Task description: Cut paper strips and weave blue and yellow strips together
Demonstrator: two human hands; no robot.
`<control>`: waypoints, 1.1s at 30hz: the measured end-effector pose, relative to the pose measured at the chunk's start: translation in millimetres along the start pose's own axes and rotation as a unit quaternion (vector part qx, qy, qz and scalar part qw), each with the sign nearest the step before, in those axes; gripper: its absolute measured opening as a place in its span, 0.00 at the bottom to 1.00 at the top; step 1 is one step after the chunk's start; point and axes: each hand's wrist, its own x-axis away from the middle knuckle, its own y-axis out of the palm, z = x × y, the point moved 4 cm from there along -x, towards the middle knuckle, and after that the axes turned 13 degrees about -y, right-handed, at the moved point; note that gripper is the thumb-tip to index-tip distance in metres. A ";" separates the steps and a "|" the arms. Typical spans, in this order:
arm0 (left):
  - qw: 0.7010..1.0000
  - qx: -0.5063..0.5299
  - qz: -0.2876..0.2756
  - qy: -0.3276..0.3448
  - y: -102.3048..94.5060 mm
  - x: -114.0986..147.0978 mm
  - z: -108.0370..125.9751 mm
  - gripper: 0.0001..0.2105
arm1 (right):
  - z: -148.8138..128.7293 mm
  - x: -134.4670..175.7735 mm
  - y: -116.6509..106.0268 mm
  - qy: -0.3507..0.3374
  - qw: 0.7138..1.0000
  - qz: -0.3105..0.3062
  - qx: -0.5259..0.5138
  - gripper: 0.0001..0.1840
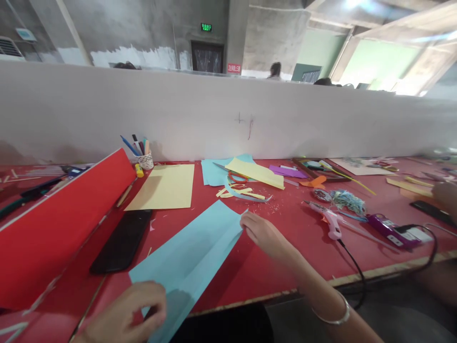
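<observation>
A light blue paper sheet (193, 247) slants across the red bench (257, 274), its lower part reaching the front edge. The right hand (262, 236) pinches the sheet's far right corner between thumb and fingers, and a crease runs along that side. The left hand (124, 309) is curled at the sheet's near left edge, with a gap between thumb and fingers; whether it grips the paper I cannot tell. A black smartphone (121, 243) lies left of the sheet, beside a tilted red board (71, 219). Beyond are a pale yellow sheet (169, 188), a pen cup (145, 162) and orange-handled scissors (238, 178) among paper strips (228, 192). A pink glue gun (333, 224) lies to the right.
</observation>
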 end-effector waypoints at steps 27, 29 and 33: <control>0.984 0.069 0.134 -0.100 14.2 -200.7 27.3 0.15 | 57.4 -69.7 55.7 0.168 0.884 0.232 -0.370 0.05; 0.984 0.084 0.126 -0.091 17.6 -201.3 27.6 0.15 | 60.4 -70.4 60.9 0.193 0.880 0.199 -0.385 0.11; 0.986 0.117 0.102 -0.063 21.3 -204.7 29.6 0.15 | 61.4 -69.7 62.2 0.229 0.875 0.156 -0.396 0.14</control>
